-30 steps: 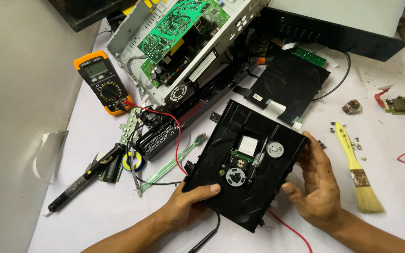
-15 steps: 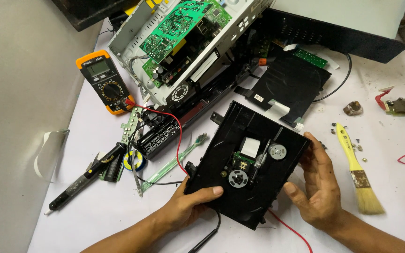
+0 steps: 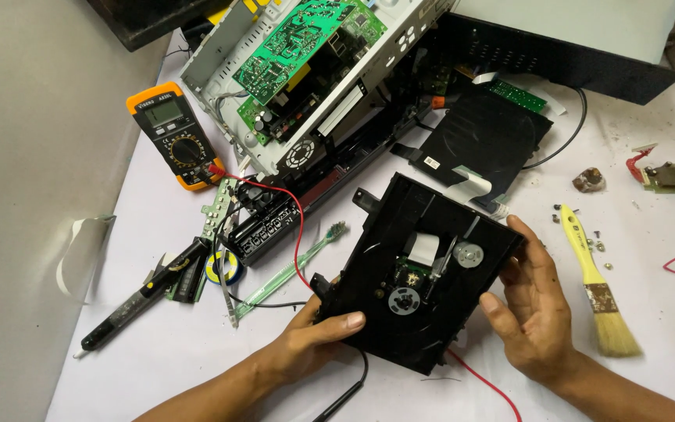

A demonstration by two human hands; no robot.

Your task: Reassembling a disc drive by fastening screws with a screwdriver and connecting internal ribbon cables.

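Note:
Both of my hands hold a black plastic disc drive mechanism (image 3: 419, 270) above the white table, tilted with its inner side up. A small spindle hub, a silver motor and a white ribbon cable show in its middle. My left hand (image 3: 314, 336) grips its lower left corner, thumb on top. At the right edge, my right hand (image 3: 537, 305) clasps the frame with the fingers curled around it.
An opened grey player chassis (image 3: 314, 148) with a green circuit board lies behind. An orange multimeter (image 3: 177, 133) sits at the left, a red lead (image 3: 294, 227) running from it. A yellow-handled brush (image 3: 595, 281), loose screws, a black pen tool (image 3: 146, 297) and a black cover (image 3: 482, 144) lie around.
The drive mechanism has shifted slightly in my hands; my left thumb now rests further onto its lower left corner. Little else has moved.

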